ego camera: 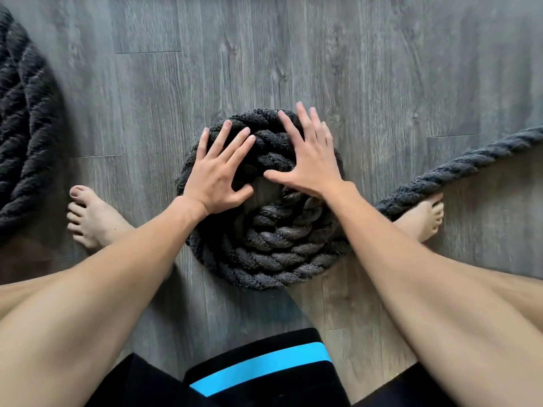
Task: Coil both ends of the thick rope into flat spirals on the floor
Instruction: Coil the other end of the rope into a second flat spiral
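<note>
1. A thick, dark grey twisted rope (440, 168) lies on the grey wood-plank floor (382, 69). One end of it is wound into a round spiral (264, 251) directly in front of you, between your feet.
2. Your left hand (217, 171) lies flat on the far left part of that spiral. The fingers are straight and spread, so its grip is released, pressing down and grasping nothing.
3. Your right hand (305, 163) lies flat on the far right part, fingers likewise straight and splayed. Its grip is released too.
4. Your two thumbs point toward each other near the spiral's centre, where a small gap shows.
5. From the spiral's right side the loose rope runs off toward the right edge, lying against the toes of your bare right foot (423, 215).
6. Your bare left foot (91, 218) stands on the floor to the left, apart from the spiral.
7. At the left edge a second coil (23, 127) of the same dark rope lies partly out of view, well apart from the central one.
8. Black shorts with a bright blue stripe (261, 368) show at the bottom.
</note>
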